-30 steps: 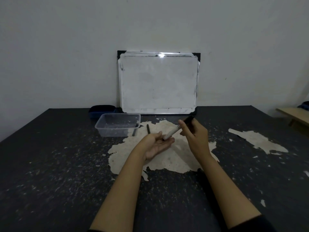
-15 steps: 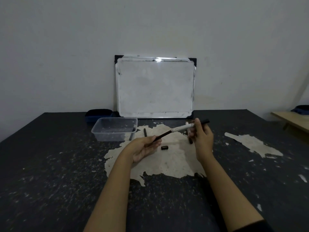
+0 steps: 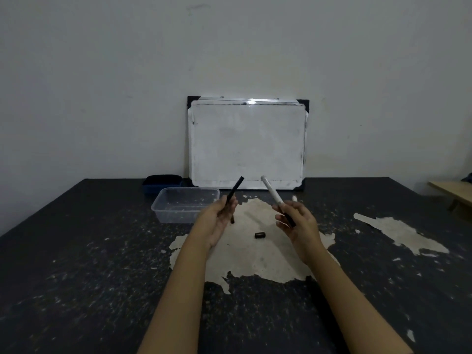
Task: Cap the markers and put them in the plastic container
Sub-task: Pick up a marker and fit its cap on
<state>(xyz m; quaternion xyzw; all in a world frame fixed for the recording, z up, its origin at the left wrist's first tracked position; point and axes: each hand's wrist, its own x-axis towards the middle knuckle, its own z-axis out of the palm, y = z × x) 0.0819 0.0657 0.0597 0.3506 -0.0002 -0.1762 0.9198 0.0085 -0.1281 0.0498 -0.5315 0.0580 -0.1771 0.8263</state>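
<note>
Head view, read from left to right, shows the task barely begun: the plastic container (image 3: 185,205) is seen on the dark table (image 3: 76,277) at the left of centre, and no marker can be made out inside it, only pale flecks that may be the worn tabletop showing through. A dark blue box (image 3: 161,182) is set just behind it. The left hand (image 3: 217,221) is closed loosely around a black marker (image 3: 233,195), which is held tilted with its upper end pointing up and to the right; whether that end is capped cannot be told. A small dark cap (image 3: 260,235) is left lying on the bare pale patch of the table, between the two hands and touched by neither. The right hand (image 3: 297,222) is curled around a white marker (image 3: 272,191), gripped at its dark lower end with the white barrel leaning up and to the left. Another pale item (image 3: 294,198) is glimpsed just behind the right fingers, too small to identify. A whiteboard (image 3: 246,141) is propped against the wall behind. Capping and placing are judged to be left for both held markers, and nothing is found standing in the path to the container.
</note>
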